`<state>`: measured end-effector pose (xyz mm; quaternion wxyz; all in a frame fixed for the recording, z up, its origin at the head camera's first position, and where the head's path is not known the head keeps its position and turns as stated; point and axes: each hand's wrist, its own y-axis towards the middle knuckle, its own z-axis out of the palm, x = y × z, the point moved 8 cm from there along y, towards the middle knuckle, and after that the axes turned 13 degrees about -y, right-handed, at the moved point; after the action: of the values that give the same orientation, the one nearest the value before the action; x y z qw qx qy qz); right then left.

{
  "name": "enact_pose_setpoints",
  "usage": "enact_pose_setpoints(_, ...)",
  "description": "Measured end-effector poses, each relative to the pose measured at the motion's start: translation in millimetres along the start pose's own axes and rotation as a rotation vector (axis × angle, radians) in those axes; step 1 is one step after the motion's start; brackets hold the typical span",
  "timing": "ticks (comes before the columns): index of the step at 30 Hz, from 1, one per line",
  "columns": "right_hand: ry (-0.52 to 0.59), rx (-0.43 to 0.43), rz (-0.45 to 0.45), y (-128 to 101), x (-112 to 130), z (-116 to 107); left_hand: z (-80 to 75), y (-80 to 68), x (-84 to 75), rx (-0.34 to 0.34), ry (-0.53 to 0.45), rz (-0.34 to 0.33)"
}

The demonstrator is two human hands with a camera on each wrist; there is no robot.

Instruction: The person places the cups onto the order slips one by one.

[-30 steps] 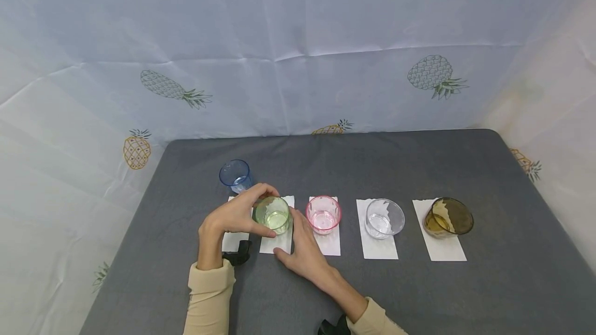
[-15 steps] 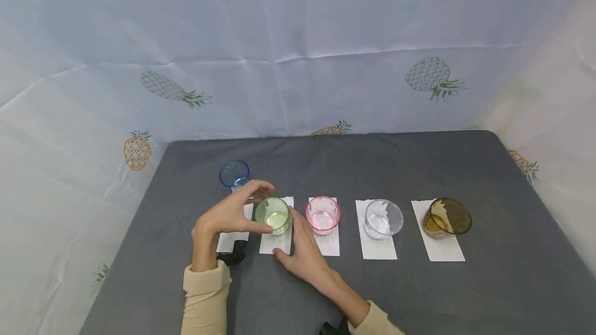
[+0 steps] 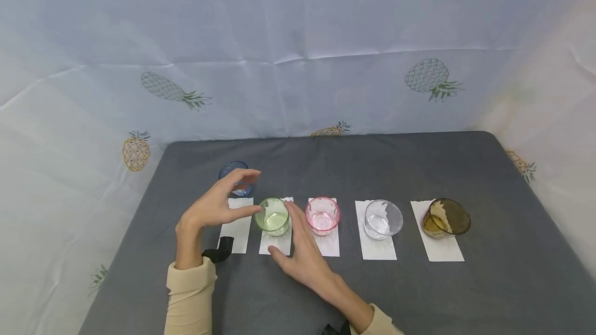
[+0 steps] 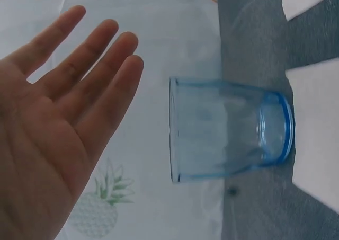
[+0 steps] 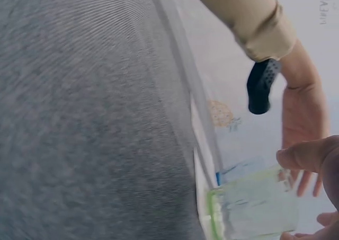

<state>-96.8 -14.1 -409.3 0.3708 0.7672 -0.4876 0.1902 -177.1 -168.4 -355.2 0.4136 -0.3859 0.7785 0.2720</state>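
Whereas one second earlier the left hand [image 3: 211,210] gripped the green cup [image 3: 273,216], its grip is now released, fingers straight, hovering between that cup and the blue cup [image 3: 235,177] at its 12 o'clock. The green cup stands on its paper slip [image 3: 277,242] on the tabletop [image 3: 419,293]. At the cup's 4 o'clock, the right hand [image 3: 304,252] lies flat, fingers extended against the cup's side.

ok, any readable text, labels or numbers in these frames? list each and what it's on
"PINEAPPLE", mirrored and cut off by the top edge of the head view, printed on the backdrop cloth.
Same print at the upper right edge of the right wrist view: too blurred and cropped to read.
Cups, paper slips and table: no text, labels or numbers visible.
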Motion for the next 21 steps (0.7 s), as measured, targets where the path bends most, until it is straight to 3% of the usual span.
enact_pose_setpoints(8, 0.064, -0.045, -0.048, 2, 13, -15, -30.2, -2.5, 6.2, -0.108, 0.083, 0.083)
enact_pose_setpoints(13, 0.131, -0.054, -0.095, 3, 20, -18, -41.2, -3.5, 7.8, -0.134, 0.111, 0.142)
enact_pose_setpoints(21, 0.209, -0.017, -0.168, -2, 35, -11, -51.1, -7.4, 16.7, -0.175, 0.168, 0.117)
